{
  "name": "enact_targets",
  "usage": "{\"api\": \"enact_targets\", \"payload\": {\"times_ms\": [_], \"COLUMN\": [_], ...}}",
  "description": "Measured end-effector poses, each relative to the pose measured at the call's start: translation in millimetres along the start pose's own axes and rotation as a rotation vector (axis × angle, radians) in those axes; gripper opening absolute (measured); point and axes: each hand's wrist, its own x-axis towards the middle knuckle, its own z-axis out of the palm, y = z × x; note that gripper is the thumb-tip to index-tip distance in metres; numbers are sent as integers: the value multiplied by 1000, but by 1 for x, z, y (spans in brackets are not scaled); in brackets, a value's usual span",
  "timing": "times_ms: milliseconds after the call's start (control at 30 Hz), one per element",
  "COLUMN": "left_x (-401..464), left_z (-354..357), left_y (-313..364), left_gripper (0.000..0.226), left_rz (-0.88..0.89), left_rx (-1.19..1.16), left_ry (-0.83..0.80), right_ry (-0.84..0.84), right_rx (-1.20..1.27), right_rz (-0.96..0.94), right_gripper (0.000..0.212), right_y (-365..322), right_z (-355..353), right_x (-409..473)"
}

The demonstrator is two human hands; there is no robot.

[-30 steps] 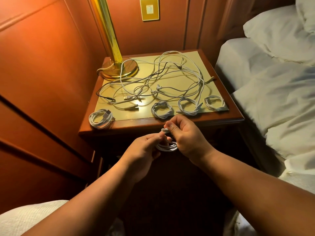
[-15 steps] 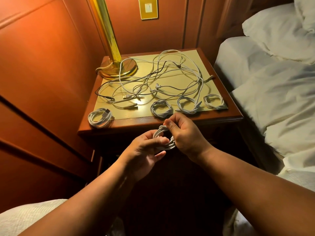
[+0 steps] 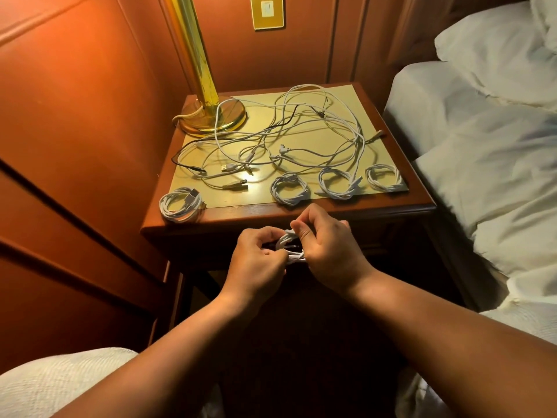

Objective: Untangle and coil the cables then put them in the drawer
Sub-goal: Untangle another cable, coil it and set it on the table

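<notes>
Both hands hold a small white cable coil (image 3: pixel 290 248) in front of the nightstand (image 3: pixel 211 217), just below its front edge. My left hand (image 3: pixel 256 260) pinches the coil's lower left side. My right hand (image 3: pixel 325 248) grips its upper right part, fingers curled over the loops. On the nightstand top lies a tangle of white and black cables (image 3: pixel 286 140). Several finished coils sit along the front: one at the left corner (image 3: pixel 180 204), then three in a row (image 3: pixel 289 193), (image 3: pixel 337 184), (image 3: pixel 384 177). The drawer front is dark and hidden behind my hands.
A brass lamp (image 3: pixel 211 113) stands at the nightstand's back left corner. A bed with white sheets and a pillow (image 3: pixel 482 122) lies close on the right. Wood-panelled wall runs along the left. A white blanket (image 3: pixel 60 387) covers my lap at the lower left.
My hands have turned the coil between them and my right hand has shifted over its top. The view has tilted slightly. The cables on the nightstand have not moved.
</notes>
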Motion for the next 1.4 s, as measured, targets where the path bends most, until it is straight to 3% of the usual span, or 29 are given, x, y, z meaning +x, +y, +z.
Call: {"api": "enact_targets", "payload": {"times_ms": [100,200,300,400,433,567,700,1100,1233,1400], "left_x": [5,11,16,19,19,18,6,1,7,8], "left_z": [-10,-18,-24,-29,-29,-19,3,10,5,4], "left_y": [1,0,1,2,3,-1,0,-9,-5,0], "left_gripper": [37,46,45,18,12,23,11,15,14,24], "left_rz": [120,158,126,38,-2,-171,-245,-347,-332,-329], "left_rx": [333,466,277,67,-12,-397,-654,-784,-841,-965], "left_ry": [-90,-167,-193,-110,-97,-10,35,189,135,-47], "right_ry": [4,-17,-17,-18,-14,30,58,42,39,33], "right_rx": [-120,45,425,935,1068,1367,1404,940,891,966], "right_rz": [-35,71,375,673,729,787,810,761,760,846], "right_gripper": [12,18,20,25,26,31,27,21,22,24], "right_y": [3,3,-2,-3,-3,-1,-2,-15,-17,-10], "right_z": [-3,-8,-14,-19,-20,-17,-7,15,14,7], "right_x": [3,6,13,17,17,16,13,5,8,16]}}
